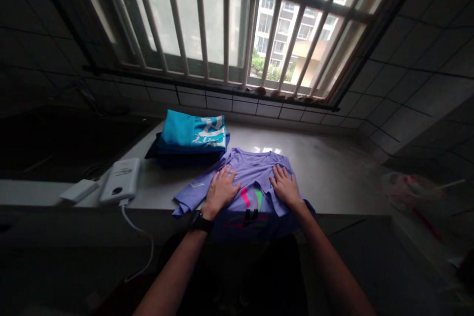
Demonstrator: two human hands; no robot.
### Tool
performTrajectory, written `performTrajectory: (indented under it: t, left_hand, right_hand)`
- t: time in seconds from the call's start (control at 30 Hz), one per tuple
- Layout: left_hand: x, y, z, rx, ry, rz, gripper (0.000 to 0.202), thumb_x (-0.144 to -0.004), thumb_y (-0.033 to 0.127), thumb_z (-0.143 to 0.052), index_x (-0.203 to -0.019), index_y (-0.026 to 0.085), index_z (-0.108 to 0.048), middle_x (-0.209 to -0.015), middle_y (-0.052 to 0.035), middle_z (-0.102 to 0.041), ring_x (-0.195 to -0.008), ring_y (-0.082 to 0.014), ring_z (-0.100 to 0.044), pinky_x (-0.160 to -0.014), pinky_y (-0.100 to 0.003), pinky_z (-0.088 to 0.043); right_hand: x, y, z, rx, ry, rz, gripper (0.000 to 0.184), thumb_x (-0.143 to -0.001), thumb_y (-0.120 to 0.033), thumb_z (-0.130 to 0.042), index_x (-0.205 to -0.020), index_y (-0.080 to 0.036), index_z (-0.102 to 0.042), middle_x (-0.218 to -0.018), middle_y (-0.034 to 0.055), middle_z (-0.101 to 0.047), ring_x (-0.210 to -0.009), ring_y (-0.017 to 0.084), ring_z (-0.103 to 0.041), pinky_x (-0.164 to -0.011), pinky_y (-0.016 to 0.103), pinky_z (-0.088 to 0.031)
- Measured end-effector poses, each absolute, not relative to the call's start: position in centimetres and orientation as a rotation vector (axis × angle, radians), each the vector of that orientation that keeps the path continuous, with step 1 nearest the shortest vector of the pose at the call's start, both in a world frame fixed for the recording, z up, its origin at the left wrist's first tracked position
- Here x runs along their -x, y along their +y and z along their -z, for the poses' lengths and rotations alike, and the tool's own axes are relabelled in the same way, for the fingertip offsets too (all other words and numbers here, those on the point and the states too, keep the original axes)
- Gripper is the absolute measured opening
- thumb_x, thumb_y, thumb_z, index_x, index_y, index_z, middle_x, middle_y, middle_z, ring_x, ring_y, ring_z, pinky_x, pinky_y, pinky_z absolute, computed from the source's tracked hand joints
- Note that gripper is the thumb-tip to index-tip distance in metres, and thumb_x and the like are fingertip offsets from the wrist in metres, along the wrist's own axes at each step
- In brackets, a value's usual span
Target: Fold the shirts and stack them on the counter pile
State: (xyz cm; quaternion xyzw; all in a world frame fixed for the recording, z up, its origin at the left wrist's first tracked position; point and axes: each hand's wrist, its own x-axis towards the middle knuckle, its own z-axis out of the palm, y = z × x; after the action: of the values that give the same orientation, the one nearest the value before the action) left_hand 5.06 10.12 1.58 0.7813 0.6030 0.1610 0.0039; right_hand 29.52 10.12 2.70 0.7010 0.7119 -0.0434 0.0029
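Observation:
A purple T-shirt (255, 170) with a pink and green print lies spread on the grey-white counter, its collar towards the window and its lower part hanging over the front edge. My left hand (223, 188) rests flat on the shirt near the left shoulder, fingers stretched out; a dark watch is on that wrist. On the right side of the shirt, my right hand (285, 185) lies flat with its fingers spread, beside a fold of sleeve cloth. Both palms press on the fabric without gripping it.
Behind and left sits a stack of folded clothes (179, 133), bright blue on top. A white power bank (120, 180) with a cable stands left, near a small white box (79, 191). A dark sink (74, 143) lies far left; a plastic bag (405, 190) is at right.

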Motion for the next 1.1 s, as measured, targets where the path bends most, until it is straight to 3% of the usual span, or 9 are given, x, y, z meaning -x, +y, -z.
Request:
performTrajectory:
  t: [0.2, 0.37, 0.47, 0.6, 0.7, 0.77, 0.97, 1.1]
  left_hand:
    - [1.3, 8.1, -2.3, -2.231, 2.225, -0.554, 0.038, -0.096, 0.026, -0.045, -0.127, 0.014, -0.064, -0.130, -0.0165, -0.067, -0.122, -0.0287, -0.062, -0.109, -0.042, -0.044]
    - [6.9, 7.8, -3.7, -2.026, 2.336, -0.397, 0.026, -0.094, 0.033, -0.048, -0.093, 0.018, -0.069, -0.108, -0.0145, -0.072, -0.105, -0.0276, -0.068, -0.089, -0.033, -0.052]
    - [7.5, 8.7, -5.4, -1.849, 2.336, -0.388, 0.026, -0.093, 0.040, -0.049, -0.091, 0.019, -0.064, -0.097, -0.0115, -0.072, -0.095, -0.0268, -0.069, -0.080, -0.032, -0.051]
    - [7.6, 9.7, -7.4, -1.656, 2.151, -0.345, 0.036, -0.075, 0.050, -0.069, -0.093, 0.019, -0.063, -0.088, -0.0054, -0.072, -0.083, -0.0245, -0.067, -0.067, -0.028, -0.047]
    - [8.0, 10.1, -8.8, -1.576, 1.891, -0.205, 0.040, -0.059, 0.048, -0.080, -0.081, 0.017, -0.068, -0.077, -0.0033, -0.071, -0.075, -0.0234, -0.064, -0.060, -0.026, -0.044]
    - [8.3, 10.5, -9.9, -1.525, 1.705, -0.198, 0.040, -0.058, 0.050, -0.082, -0.076, 0.017, -0.071, -0.071, -0.0017, -0.069, -0.069, -0.0205, -0.062, -0.056, -0.024, -0.042]
    - [6.0, 11.1, -13.0, -1.247, 1.367, -0.707, 0.037, -0.079, 0.046, -0.074, -0.099, 0.015, -0.072, -0.081, -0.0040, -0.072, -0.062, -0.0130, -0.060, -0.046, -0.019, -0.042]
    - [1.7, 10.5, -13.0, -1.196, 1.158, -0.872, 0.047, -0.097, 0.052, -0.048, -0.127, 0.020, -0.062, -0.104, -0.0105, -0.074, -0.078, -0.0169, -0.071, -0.054, -0.023, -0.053]
  right_hand:
    - [-31.9, 10.0, -1.2, -2.289, 2.208, 0.048, 0.061, -0.105, -0.042, -0.026, -0.161, -0.018, -0.027, -0.169, 0.0059, -0.019, -0.155, 0.027, -0.020, -0.123, 0.054, -0.022]
    - [-32.7, 9.2, -0.7, -2.315, 2.244, 0.023, 0.060, -0.104, -0.042, -0.027, -0.159, -0.019, -0.032, -0.168, 0.0059, -0.023, -0.155, 0.026, -0.022, -0.123, 0.054, -0.022]
    - [-32.6, 9.2, -0.6, -2.330, 2.289, 0.051, 0.059, -0.104, -0.043, -0.028, -0.158, -0.019, -0.035, -0.167, 0.0061, -0.027, -0.154, 0.026, -0.025, -0.123, 0.053, -0.022]
    - [-32.5, 9.2, -0.5, -2.370, 2.308, 0.067, 0.059, -0.104, -0.043, -0.029, -0.157, -0.020, -0.038, -0.166, 0.0066, -0.030, -0.153, 0.026, -0.026, -0.123, 0.053, -0.022]
    - [-32.6, 9.2, -0.4, -2.383, 2.321, 0.079, 0.058, -0.103, -0.043, -0.030, -0.156, -0.020, -0.039, -0.165, 0.0071, -0.031, -0.153, 0.026, -0.027, -0.123, 0.054, -0.023]
    - [-32.6, 9.3, -0.4, -2.390, 2.336, 0.088, 0.058, -0.103, -0.043, -0.031, -0.155, -0.020, -0.040, -0.165, 0.0074, -0.033, -0.152, 0.026, -0.028, -0.122, 0.054, -0.023]
    - [-32.6, 9.4, -0.2, -2.423, 2.380, 0.109, 0.057, -0.102, -0.041, -0.033, -0.153, -0.019, -0.044, -0.163, 0.0082, -0.037, -0.151, 0.027, -0.031, -0.122, 0.053, -0.022]
    - [-32.6, 9.5, 0.0, -2.436, 2.409, 0.119, 0.058, -0.100, -0.041, -0.033, -0.152, -0.018, -0.045, -0.162, 0.0103, -0.039, -0.150, 0.028, -0.032, -0.122, 0.054, -0.023]
